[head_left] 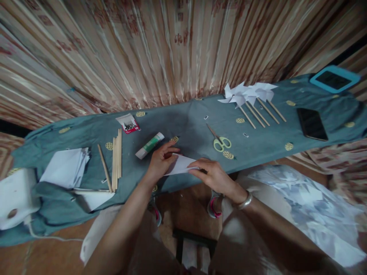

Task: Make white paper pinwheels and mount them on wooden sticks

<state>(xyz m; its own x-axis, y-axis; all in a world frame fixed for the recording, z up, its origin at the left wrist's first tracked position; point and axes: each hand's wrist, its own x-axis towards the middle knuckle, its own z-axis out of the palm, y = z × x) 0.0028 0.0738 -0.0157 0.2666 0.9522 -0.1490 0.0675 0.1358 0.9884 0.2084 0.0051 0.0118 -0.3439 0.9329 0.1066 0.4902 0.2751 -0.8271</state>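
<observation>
A folded white paper [181, 164] lies on the blue-grey cloth-covered table [189, 122] near its front edge. My left hand [160, 160] rests on the paper's left side, fingers curled and pressing it down. My right hand [213, 175], a metal bangle on its wrist, pinches the paper's right corner with thumb and fingers together. A white and green glue stick [149, 145] lies just left of my left hand. Green-handled scissors [219, 141] lie behind my right hand.
Several wooden sticks [116, 159] and a stack of white paper squares [67, 167] lie at the left, with a small bag of pins [128, 123] behind. White paper pinwheels on sticks [252, 100], a black phone [312, 123] and a blue-cased tablet [334, 79] are at the right. A curtain hangs behind.
</observation>
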